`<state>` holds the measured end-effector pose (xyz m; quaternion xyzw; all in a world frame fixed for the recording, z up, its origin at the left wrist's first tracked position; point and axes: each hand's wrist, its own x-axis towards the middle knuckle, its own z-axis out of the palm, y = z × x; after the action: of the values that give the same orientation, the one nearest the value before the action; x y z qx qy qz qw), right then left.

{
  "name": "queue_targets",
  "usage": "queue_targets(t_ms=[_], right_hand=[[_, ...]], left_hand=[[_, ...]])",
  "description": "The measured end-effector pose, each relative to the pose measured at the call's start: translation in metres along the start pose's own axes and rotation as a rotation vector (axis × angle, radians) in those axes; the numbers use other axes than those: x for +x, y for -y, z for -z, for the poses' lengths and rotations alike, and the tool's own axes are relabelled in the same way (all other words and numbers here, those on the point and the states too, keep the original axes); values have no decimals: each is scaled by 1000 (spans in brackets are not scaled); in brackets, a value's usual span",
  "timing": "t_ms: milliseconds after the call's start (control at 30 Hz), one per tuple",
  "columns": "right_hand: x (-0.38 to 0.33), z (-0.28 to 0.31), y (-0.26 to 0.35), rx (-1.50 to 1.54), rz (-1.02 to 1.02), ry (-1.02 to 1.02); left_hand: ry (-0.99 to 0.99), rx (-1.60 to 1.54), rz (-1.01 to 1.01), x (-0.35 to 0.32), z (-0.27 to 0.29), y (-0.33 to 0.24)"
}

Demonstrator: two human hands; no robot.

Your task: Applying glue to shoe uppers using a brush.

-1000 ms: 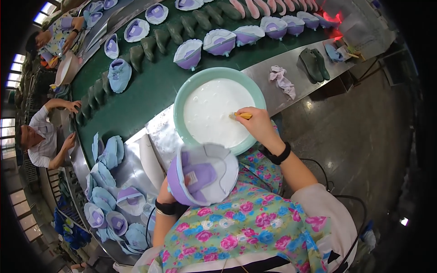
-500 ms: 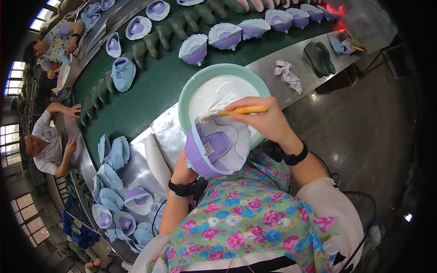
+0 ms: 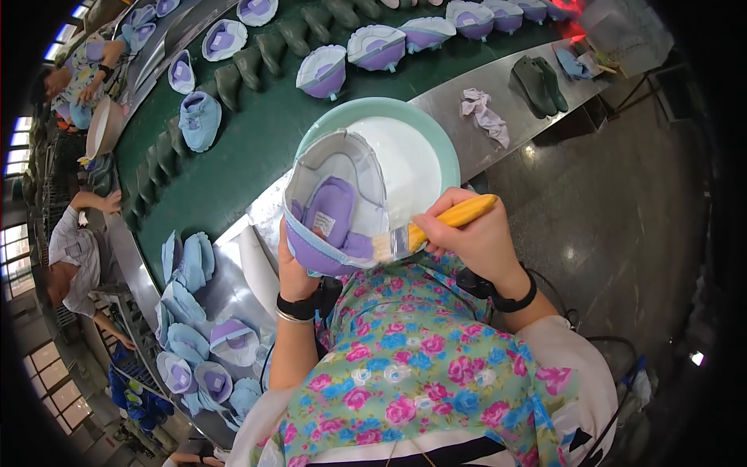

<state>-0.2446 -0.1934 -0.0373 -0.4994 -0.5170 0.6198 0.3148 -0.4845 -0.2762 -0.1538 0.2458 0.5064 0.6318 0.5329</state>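
Note:
My left hand grips a purple and light-blue shoe upper from its outer side, with the pale lining and purple inside facing up. In my right hand is a paintbrush with a yellow handle. Its pale bristles touch the upper's rim at the lower right. Behind the upper stands a mint-green basin of white liquid, partly covered by the upper. My fingers behind the upper are mostly hidden.
A green conveyor belt carries dark shoe lasts and several purple uppers. Stacked light-blue uppers lie at left on the metal table. A crumpled cloth and dark lasts rest at right. Co-workers stand across the belt.
The upper has turned and moved left and up in my left hand. My right hand has moved down and right, carrying the brush from the upper's far rim to its near right rim.

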Motion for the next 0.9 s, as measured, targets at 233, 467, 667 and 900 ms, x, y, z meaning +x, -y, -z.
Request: queue_targets(t_ms=[233,467,667,900], right_hand=[[34,11,-18,-261,235,-45],[50,20,26,-334,579,-22],[44,-20,54,-243,670,577],[68,-7,19,-238,530,449]], left_hand=[[33,-200,48,-3,9,-2],[-52,-598,504,11,-1,-22],[362,-498,411,-3,-15,-6],[431,-324,427,-13,-29,4]])
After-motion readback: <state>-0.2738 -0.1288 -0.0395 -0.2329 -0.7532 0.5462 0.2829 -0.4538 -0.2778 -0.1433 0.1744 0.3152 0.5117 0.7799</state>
